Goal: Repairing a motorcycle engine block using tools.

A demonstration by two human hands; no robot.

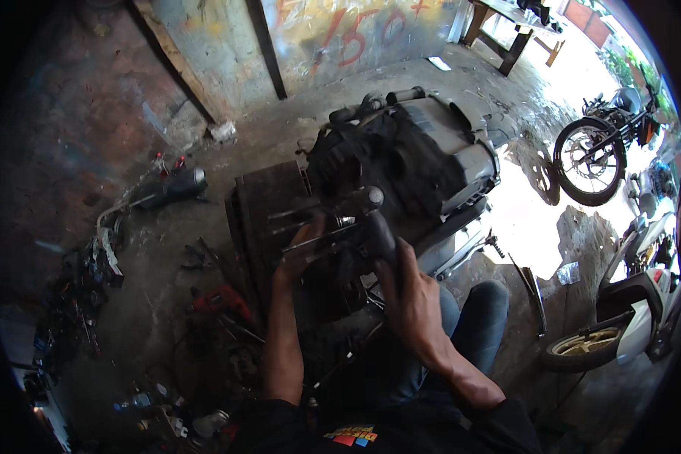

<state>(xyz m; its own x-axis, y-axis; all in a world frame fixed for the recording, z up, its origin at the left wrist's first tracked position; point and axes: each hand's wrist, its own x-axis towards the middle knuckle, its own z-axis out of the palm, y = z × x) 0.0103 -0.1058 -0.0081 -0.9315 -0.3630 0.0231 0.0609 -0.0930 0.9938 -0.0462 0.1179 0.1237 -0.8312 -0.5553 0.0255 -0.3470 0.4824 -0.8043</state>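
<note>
In front of my lap I hold a dark metal part [380,238], with a thick tubular body, a shiny rounded end and thin rods sticking out to the left. My right hand [418,306] is closed round the tubular body from below. On the left side, my left hand [304,244] is closed on the part beside the rods, its fingers partly hidden behind them. Just beyond and below the held part stands a dark box-like block [268,185]. A pile of black and grey plastic body panels [424,144] lies behind it.
A red tool [223,304] lies on the floor by my left forearm. Loose cables and small parts [79,303] are spread at far left, near a grey cylinder [181,185]. Motorcycles stand at right, one black [592,155], one white [643,318]. A wooden table [507,34] stands far off.
</note>
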